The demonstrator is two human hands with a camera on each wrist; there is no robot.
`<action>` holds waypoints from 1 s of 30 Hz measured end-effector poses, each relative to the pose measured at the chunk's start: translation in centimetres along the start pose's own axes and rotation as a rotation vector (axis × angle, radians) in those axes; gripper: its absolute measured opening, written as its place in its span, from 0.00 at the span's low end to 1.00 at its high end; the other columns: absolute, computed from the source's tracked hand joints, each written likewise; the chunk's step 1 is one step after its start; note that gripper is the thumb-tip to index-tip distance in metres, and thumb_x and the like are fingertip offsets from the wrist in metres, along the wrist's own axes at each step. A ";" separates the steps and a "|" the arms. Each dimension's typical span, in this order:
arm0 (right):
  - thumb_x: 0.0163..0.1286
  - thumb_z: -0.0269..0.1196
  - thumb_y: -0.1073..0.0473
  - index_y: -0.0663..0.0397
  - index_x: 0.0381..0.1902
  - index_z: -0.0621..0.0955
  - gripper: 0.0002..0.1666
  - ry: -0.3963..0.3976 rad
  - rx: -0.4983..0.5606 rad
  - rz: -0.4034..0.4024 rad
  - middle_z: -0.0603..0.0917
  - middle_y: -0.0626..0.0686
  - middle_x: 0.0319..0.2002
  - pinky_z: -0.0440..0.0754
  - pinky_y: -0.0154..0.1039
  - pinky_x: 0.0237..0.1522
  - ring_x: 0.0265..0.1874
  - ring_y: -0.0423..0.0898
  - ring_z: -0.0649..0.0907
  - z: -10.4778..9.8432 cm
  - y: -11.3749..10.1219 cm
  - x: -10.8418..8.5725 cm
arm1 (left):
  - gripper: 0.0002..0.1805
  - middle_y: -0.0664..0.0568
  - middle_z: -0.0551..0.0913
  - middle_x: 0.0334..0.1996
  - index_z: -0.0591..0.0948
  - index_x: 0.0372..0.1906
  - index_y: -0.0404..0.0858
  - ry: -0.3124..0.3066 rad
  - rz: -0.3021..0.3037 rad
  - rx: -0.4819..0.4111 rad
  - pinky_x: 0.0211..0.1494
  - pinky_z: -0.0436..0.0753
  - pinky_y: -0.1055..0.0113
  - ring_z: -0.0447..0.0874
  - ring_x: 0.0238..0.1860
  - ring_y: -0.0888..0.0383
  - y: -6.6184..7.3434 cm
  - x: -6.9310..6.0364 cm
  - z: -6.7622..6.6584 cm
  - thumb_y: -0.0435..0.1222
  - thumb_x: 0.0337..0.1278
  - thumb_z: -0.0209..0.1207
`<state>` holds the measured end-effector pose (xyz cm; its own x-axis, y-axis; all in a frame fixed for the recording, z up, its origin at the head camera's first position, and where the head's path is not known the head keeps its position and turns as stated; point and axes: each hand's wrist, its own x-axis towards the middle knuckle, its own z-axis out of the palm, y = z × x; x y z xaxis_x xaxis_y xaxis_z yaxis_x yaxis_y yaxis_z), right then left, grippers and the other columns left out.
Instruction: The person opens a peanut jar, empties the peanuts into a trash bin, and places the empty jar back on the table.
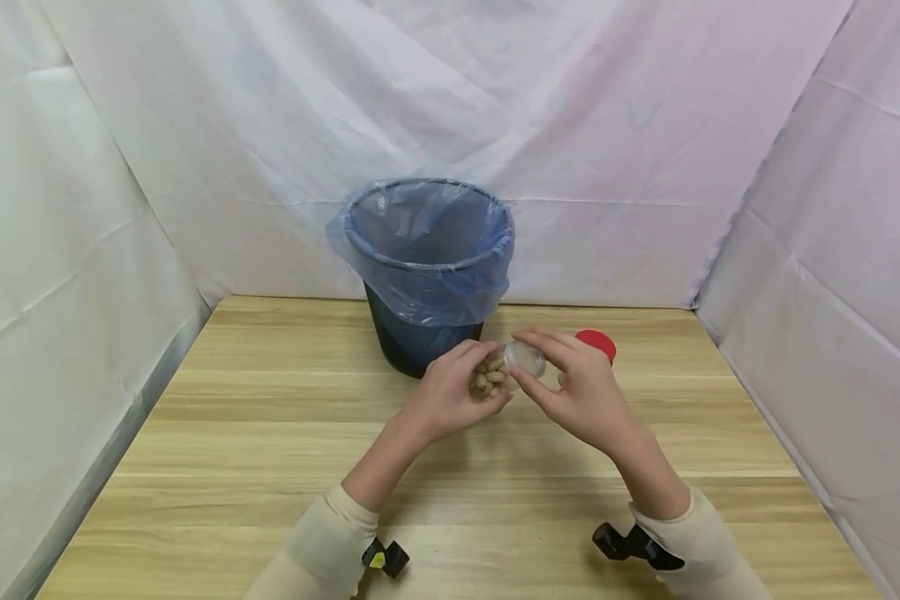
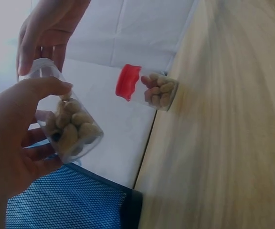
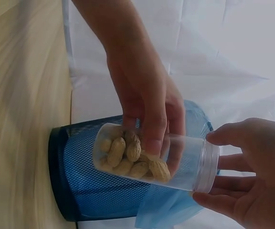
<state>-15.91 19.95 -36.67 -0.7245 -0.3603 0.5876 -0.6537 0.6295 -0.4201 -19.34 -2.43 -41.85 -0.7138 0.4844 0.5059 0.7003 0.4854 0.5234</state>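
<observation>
A clear plastic jar (image 3: 183, 155), tilted in the air over the table, holds several peanuts in their shells (image 3: 116, 152) towards its bottom end. My left hand (image 1: 446, 396) grips the jar's body, thumb on one side and fingers round the other. At the upper end is a clear ridged lid (image 3: 207, 167), which the thumb and fingers of my right hand (image 1: 581, 392) pinch round its rim. In the right wrist view the lid sits at the jar's mouth; whether it is loose I cannot tell.
A blue mesh bin (image 1: 420, 333) with a translucent blue bag (image 1: 450, 292) over its rim stands just beyond my left hand. Behind my right hand, a second jar with a red lid (image 1: 596, 343) stands upright, peanuts (image 2: 161, 90) inside. White cloth (image 1: 607, 167) surrounds the wooden table (image 1: 285, 442).
</observation>
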 end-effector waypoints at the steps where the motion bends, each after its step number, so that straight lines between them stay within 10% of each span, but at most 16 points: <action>1: 0.67 0.78 0.60 0.53 0.63 0.87 0.27 0.002 0.002 0.003 0.89 0.55 0.61 0.92 0.53 0.49 0.59 0.54 0.90 -0.1 0.0 0.0 | 0.35 0.47 0.86 0.58 0.81 0.70 0.37 0.003 0.004 -0.012 0.53 0.90 0.60 0.88 0.51 0.55 0.0 -0.1 0.1 0.44 0.60 0.78; 30: 0.65 0.79 0.63 0.55 0.68 0.85 0.33 -0.089 0.020 -0.086 0.87 0.55 0.64 0.91 0.53 0.54 0.61 0.53 0.87 -1.0 0.1 0.0 | 0.38 0.46 0.92 0.55 0.84 0.68 0.35 0.044 0.100 -0.080 0.53 0.90 0.65 0.92 0.50 0.56 -0.8 -0.6 -0.3 0.43 0.52 0.83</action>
<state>-15.73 20.71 -36.00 -0.6815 -0.4725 0.5589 -0.7179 0.5800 -0.3850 -19.45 -3.35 -42.37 -0.6414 0.4944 0.5866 0.7663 0.3757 0.5212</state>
